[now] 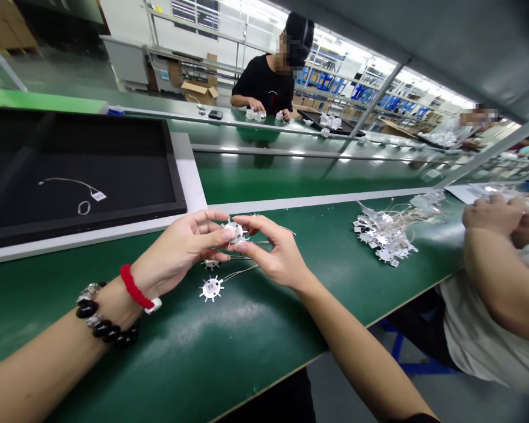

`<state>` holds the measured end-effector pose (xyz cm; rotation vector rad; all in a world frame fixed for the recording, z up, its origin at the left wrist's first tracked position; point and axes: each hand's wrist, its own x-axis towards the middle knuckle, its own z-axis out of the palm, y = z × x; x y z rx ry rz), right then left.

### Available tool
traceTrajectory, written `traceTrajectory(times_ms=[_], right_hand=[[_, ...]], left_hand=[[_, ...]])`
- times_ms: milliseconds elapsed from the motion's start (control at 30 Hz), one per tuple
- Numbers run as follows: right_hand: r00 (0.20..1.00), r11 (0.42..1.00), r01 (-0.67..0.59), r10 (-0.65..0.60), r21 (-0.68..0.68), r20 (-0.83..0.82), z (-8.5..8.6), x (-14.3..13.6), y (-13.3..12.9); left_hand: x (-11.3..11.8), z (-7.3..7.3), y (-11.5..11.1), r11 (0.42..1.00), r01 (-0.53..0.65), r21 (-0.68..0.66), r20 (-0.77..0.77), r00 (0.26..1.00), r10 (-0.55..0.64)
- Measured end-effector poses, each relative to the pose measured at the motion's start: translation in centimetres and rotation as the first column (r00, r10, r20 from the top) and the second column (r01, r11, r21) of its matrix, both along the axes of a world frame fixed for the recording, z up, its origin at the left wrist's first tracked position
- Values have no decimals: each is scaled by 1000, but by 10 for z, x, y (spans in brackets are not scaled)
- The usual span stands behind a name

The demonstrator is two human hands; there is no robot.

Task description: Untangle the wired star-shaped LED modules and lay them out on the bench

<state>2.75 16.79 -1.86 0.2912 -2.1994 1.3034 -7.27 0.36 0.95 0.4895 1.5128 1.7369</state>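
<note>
Both hands meet over the green table around a small white toothed disc [235, 232]. My left hand [187, 247], with a red band and a beaded bracelet at the wrist, pinches the disc between thumb and fingers from the left. From the right, my right hand [275, 249] grips the same disc with thumb and index finger. Just below the hands, another white toothed disc with a printed square [211, 288] lies flat, its thin wires running right under my right hand. More such discs and wires are partly hidden behind my fingers.
On the green table [264, 335], a pile of white toothed discs with wires [385, 235] lies to the right, near a person's arms [498, 252]. A black tray [70, 226] at left holds a wired tag [98, 195] and a small loop. Another person [268, 85] works across the line.
</note>
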Motion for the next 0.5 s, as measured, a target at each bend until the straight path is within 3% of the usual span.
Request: traceTrajectory(times_ms=[133, 233, 400, 500], right_hand=[[995, 994, -74, 79, -76, 55, 1, 0, 3], [975, 968, -143, 173, -205, 138, 1, 0, 5], [897, 852, -212, 364, -479, 252, 2, -1, 11], [869, 810, -218, 415, -544, 270, 2, -2, 14]], left_hand=[[-4, 2, -3, 992, 121, -28, 43, 992, -119], [-6, 3, -5, 987, 161, -30, 131, 979, -156], [-7, 4, -7, 986, 164, -17, 160, 974, -160], [-8, 5, -7, 989, 147, -3, 162, 976, -144]])
